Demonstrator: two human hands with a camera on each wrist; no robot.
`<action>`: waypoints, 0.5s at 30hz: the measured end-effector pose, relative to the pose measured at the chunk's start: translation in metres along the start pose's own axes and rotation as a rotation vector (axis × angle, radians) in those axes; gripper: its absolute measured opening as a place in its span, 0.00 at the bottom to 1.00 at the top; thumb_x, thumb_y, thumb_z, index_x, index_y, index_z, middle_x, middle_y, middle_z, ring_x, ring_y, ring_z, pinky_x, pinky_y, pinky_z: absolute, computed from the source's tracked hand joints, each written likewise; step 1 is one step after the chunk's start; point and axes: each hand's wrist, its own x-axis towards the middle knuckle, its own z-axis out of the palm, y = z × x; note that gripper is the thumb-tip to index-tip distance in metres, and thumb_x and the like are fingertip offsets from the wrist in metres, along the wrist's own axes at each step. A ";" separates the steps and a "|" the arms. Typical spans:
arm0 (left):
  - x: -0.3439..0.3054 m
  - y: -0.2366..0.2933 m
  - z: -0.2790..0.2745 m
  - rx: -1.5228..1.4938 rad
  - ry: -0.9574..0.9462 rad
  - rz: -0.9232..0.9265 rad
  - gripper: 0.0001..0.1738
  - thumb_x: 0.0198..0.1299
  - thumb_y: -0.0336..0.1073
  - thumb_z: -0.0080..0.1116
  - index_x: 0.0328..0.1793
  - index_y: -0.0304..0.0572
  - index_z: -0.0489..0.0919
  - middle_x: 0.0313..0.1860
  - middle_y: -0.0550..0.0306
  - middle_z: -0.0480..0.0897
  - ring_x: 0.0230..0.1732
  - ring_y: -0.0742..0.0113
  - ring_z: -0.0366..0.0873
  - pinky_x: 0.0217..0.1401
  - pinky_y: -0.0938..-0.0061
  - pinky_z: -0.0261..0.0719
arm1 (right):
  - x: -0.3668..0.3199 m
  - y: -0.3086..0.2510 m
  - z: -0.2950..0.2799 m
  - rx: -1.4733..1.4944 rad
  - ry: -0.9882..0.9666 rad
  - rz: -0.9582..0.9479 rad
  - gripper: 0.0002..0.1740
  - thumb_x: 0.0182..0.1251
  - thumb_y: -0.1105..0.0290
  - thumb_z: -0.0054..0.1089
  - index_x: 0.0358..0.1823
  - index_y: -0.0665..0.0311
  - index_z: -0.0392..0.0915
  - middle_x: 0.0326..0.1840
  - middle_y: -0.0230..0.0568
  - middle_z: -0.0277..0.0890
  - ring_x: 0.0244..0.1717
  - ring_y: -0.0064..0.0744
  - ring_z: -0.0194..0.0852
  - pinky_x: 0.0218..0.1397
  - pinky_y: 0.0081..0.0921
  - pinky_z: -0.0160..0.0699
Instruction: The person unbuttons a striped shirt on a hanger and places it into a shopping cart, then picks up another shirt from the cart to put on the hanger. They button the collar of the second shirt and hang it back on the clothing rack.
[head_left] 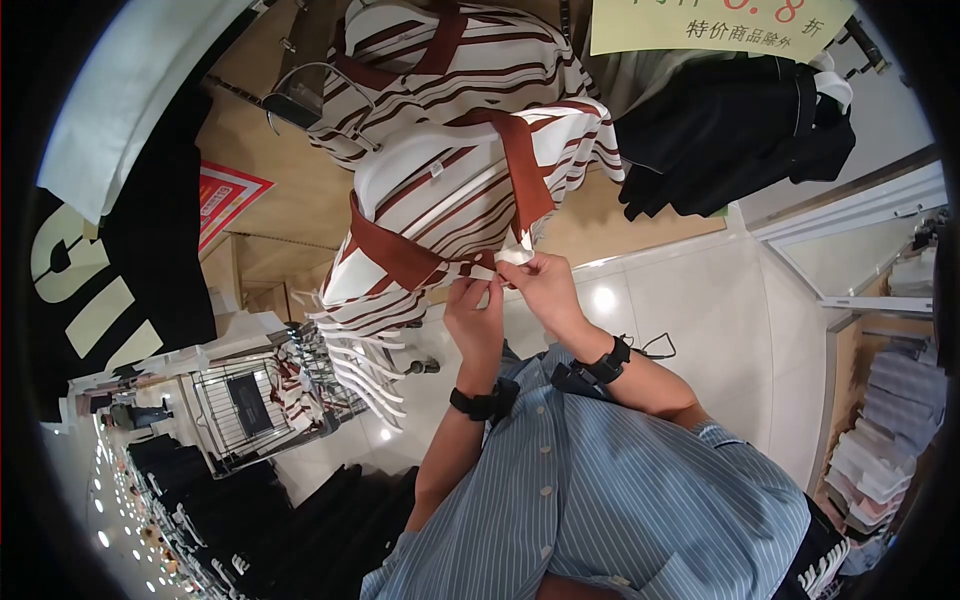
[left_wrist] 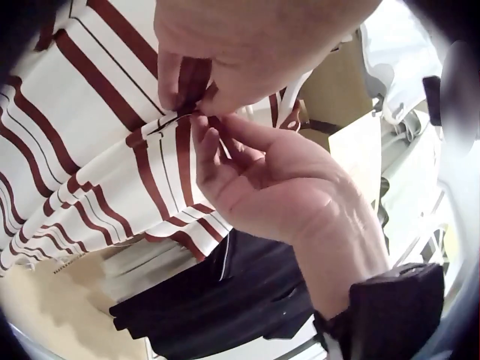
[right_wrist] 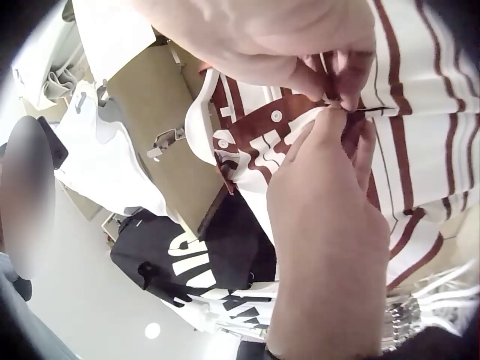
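A white polo shirt (head_left: 470,185) with dark red stripes and a rust-red collar (head_left: 388,248) hangs from a white hanger in front of me. Fingertips of my left hand (head_left: 475,318) pinch its front placket. From the other side, my right hand (head_left: 547,292) pinches the same strip, so the two hands meet there. White buttons (right_wrist: 276,116) show on the placket in the right wrist view, close to the collar. What lies between the fingertips is hidden. The left wrist view has striped cloth (left_wrist: 97,82) spread beside both hands.
A matching striped shirt (head_left: 480,65) hangs behind. Dark garments (head_left: 740,135) hang at the right under a yellow sign (head_left: 720,25). At the left are a black garment with pale letters (head_left: 120,280), white hangers (head_left: 365,370) and a wire cart (head_left: 215,405).
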 end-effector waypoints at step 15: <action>0.006 -0.016 -0.004 0.042 -0.118 -0.087 0.05 0.54 0.27 0.67 0.32 0.32 0.81 0.32 0.51 0.80 0.31 0.57 0.80 0.34 0.66 0.77 | 0.014 -0.006 -0.015 -0.205 -0.001 -0.096 0.08 0.66 0.72 0.63 0.33 0.72 0.81 0.23 0.31 0.78 0.25 0.14 0.68 0.27 0.18 0.66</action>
